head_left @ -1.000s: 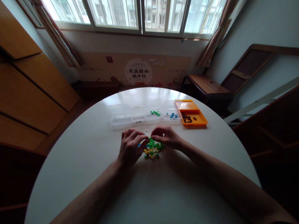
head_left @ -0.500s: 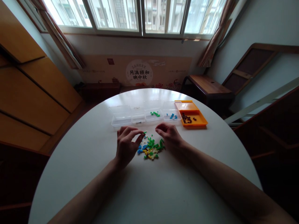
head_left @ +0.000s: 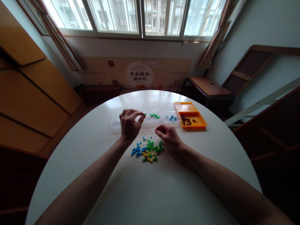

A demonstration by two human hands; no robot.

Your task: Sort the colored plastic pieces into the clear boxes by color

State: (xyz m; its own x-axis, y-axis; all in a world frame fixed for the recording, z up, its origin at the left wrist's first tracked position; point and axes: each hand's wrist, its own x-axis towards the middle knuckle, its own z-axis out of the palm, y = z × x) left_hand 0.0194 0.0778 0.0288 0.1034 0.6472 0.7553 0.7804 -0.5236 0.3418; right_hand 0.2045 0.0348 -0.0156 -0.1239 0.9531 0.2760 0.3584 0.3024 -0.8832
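A heap of small green, blue, yellow and white bricks (head_left: 148,150) lies on the round white table (head_left: 145,193). My left hand (head_left: 129,125) is raised beyond the heap and pinches a tiny green brick (head_left: 145,114) between thumb and forefinger, at the edge of the clear box holding green bricks (head_left: 154,116). My right hand (head_left: 169,138) rests on the table just right of the heap, fingers curled loosely; whether it holds anything is hidden.
A row of clear boxes (head_left: 117,122) runs across the far side, one with blue bricks (head_left: 171,117). An orange box (head_left: 192,119) with dark brown pieces stands at the right end. A wooden side table (head_left: 208,87) stands beyond the table edge.
My left hand lifted off the heap with a green brick and moved away toward the clear boxes. My right hand drew back slightly to the right of the heap.
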